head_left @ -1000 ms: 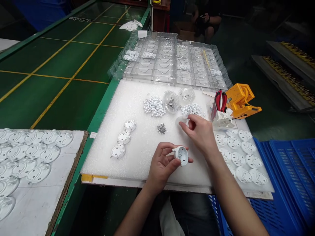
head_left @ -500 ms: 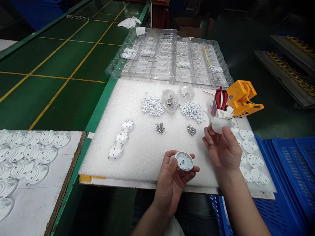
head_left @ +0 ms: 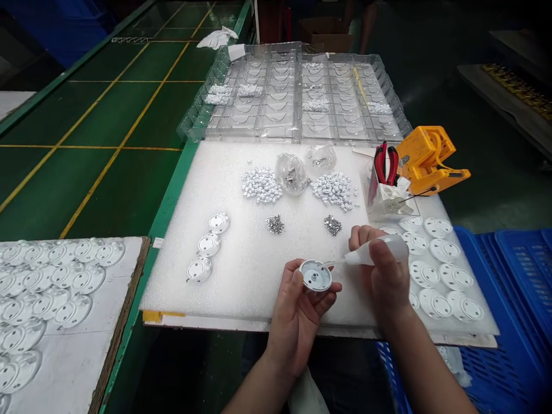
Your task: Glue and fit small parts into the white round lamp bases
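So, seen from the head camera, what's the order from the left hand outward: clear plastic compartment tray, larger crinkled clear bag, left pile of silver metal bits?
1. Left pile of silver metal bits, beyond the left hand on the white foam sheet.
2. Larger crinkled clear bag, farther back, mid-sheet.
3. Clear plastic compartment tray, past the sheet's far edge.

3 white discs (head_left: 209, 245) lie left of 2 metal heaps (head_left: 275, 224), orange tool (head_left: 431, 160) behind.
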The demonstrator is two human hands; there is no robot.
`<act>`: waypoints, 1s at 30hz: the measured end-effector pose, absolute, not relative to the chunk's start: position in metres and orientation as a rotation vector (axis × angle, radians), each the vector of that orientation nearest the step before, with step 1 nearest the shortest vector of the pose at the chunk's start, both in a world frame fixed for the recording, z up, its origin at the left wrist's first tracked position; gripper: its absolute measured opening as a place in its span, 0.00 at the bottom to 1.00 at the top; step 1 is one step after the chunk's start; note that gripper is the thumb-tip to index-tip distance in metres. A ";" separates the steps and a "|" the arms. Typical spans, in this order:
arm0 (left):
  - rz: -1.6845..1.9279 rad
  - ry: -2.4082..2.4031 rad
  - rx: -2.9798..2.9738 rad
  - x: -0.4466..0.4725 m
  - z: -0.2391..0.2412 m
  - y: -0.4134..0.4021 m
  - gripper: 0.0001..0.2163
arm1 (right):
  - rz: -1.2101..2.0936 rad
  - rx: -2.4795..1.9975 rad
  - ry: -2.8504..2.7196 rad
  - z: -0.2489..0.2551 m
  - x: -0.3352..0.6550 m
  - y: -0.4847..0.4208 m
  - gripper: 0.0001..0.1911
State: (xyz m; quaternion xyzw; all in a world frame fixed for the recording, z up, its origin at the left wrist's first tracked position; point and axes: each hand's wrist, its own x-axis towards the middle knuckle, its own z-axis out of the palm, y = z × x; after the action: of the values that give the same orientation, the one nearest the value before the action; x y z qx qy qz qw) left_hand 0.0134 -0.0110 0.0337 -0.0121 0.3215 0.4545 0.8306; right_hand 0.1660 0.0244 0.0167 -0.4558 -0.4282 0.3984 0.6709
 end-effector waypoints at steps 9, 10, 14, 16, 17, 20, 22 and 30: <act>0.962 0.673 -0.027 0.012 0.032 -0.011 0.21 | 0.795 -1.241 -0.992 0.006 0.168 0.019 0.31; 0.960 0.667 -0.028 0.012 0.031 -0.011 0.21 | 0.788 -1.247 -0.993 0.006 0.168 0.019 0.31; 0.964 0.655 -0.033 0.012 0.032 -0.011 0.21 | 0.798 -1.224 -0.997 0.008 0.167 0.018 0.31; 0.970 0.656 -0.028 0.012 0.032 -0.011 0.21 | 0.813 -1.212 -1.002 0.009 0.166 0.017 0.30; 0.972 0.656 -0.026 0.012 0.032 -0.011 0.21 | 0.817 -1.209 -1.004 0.009 0.166 0.017 0.30; 0.972 0.653 -0.022 0.011 0.032 -0.011 0.20 | 0.809 -1.212 -1.011 0.011 0.164 0.017 0.30; 0.970 0.657 -0.018 0.011 0.033 -0.011 0.20 | 0.792 -1.235 -1.018 0.011 0.163 0.017 0.31; 0.968 0.673 -0.005 0.012 0.032 -0.012 0.21 | 0.773 -1.289 -1.063 0.014 0.160 0.016 0.32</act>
State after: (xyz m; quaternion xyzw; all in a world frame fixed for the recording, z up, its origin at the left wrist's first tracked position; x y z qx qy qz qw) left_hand 0.0121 -0.0123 0.0323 -0.0024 0.3174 0.4565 0.8312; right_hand 0.1597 0.0155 0.0141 -0.5573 -0.4595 0.3342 0.6055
